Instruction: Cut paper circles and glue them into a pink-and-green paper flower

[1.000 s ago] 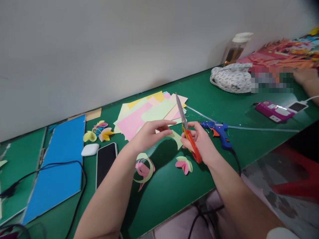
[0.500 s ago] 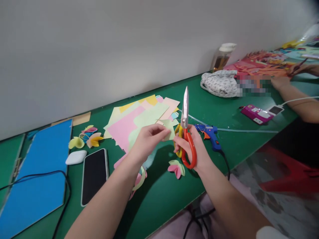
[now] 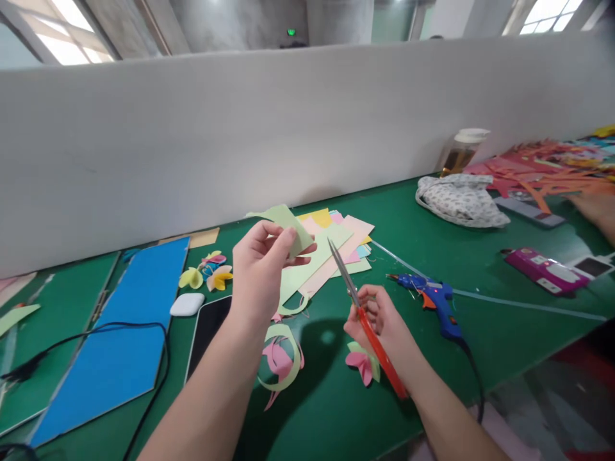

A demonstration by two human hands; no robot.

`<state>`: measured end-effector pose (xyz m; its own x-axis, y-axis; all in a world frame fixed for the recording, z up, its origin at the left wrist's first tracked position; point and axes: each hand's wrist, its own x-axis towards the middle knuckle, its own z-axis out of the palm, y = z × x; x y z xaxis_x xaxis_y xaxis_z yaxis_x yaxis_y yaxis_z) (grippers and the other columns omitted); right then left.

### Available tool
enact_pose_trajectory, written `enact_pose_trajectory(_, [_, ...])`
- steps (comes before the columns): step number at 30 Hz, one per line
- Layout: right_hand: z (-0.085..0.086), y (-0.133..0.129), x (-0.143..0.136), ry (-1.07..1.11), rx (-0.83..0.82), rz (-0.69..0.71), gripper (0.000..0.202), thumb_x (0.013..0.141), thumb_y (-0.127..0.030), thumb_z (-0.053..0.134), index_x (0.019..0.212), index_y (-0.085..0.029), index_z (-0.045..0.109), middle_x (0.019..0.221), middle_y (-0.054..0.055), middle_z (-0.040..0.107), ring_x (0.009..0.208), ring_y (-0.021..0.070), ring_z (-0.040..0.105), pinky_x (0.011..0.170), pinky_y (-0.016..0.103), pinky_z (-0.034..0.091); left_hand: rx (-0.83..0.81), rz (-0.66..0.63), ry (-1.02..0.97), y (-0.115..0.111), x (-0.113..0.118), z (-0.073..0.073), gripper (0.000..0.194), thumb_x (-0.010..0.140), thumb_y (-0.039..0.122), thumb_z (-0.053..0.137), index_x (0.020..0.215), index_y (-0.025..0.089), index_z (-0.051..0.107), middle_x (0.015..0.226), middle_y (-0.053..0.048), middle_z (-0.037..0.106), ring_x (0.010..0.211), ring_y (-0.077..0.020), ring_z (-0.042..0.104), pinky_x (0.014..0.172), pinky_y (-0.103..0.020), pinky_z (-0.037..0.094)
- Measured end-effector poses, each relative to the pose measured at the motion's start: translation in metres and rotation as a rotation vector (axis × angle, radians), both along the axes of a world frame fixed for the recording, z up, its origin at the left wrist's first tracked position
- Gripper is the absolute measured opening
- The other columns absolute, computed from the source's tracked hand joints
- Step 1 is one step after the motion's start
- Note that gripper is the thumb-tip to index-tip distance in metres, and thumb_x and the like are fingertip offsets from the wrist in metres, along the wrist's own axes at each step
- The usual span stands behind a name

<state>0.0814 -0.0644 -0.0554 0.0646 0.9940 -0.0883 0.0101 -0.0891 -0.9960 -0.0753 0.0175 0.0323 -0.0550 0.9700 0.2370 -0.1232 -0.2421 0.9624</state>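
Note:
My left hand [image 3: 264, 259] pinches a piece of light green paper [image 3: 284, 221], raised above the stacked colored sheets [image 3: 307, 266]. To its right, my right hand [image 3: 377, 320] is closed around red-handled scissors [image 3: 369, 333]. Their blades look closed, the tip pointing up and left, apart from the paper. Below my right hand lies a pink and green paper flower [image 3: 364, 365]. Curled green and pink paper offcuts [image 3: 283, 358] rest on the green table under my left forearm.
A blue glue gun [image 3: 435, 298] with its cord lies to the right. At left are a phone [image 3: 207, 330], a white earbud case [image 3: 187, 305], paper flowers [image 3: 211, 272] and a blue board [image 3: 120, 333]. Farther right are a cloth pouch [image 3: 461, 202], a bottle [image 3: 464, 153] and another person's arm [image 3: 596, 208].
My view has tilted up. My left hand has moved left and up with the green paper, away from the scissors. The scissors have dropped and now lean left, and fresh green offcuts show on the table.

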Motion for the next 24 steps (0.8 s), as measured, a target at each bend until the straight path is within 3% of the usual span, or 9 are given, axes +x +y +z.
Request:
enact_pose_trajectory(6, [-0.002, -0.006, -0.002, -0.044, 0.062, 0.043, 0.059, 0.072, -0.032, 0.069, 0.124, -0.031, 0.041, 0.087, -0.001, 0.056, 0.063, 0.0115, 0.053, 0.060, 0.028, 0.049, 0.002, -0.043, -0.016, -0.003, -0.001, 0.006, 0.025, 0.079, 0.035, 0.066, 0.073, 0.020, 0.047, 0.061, 0.003, 0.063, 0.081, -0.0212, 0.073, 0.052, -0.019, 0.054])
enact_pose_trajectory(13, [0.003, -0.009, 0.002, -0.211, 0.147, 0.032, 0.042, 0.072, -0.030, 0.069, 0.113, -0.026, 0.058, 0.095, 0.005, 0.058, 0.078, 0.0184, 0.057, 0.067, 0.033, 0.053, 0.010, -0.063, 0.055, -0.010, -0.002, 0.005, 0.023, 0.081, 0.034, 0.065, 0.073, 0.020, 0.047, 0.062, 0.003, 0.064, 0.080, -0.0206, 0.073, 0.055, -0.022, 0.056])
enact_pose_trajectory(24, [0.005, -0.012, 0.000, -0.203, 0.224, 0.005, 0.035, 0.072, -0.030, 0.072, 0.105, -0.027, 0.064, 0.084, 0.004, 0.061, 0.080, 0.0218, 0.062, 0.067, 0.035, 0.056, 0.044, -0.041, 0.072, -0.015, 0.000, 0.006, 0.021, 0.081, 0.032, 0.064, 0.071, 0.022, 0.049, 0.064, 0.003, 0.065, 0.077, -0.0198, 0.073, 0.055, -0.023, 0.057])
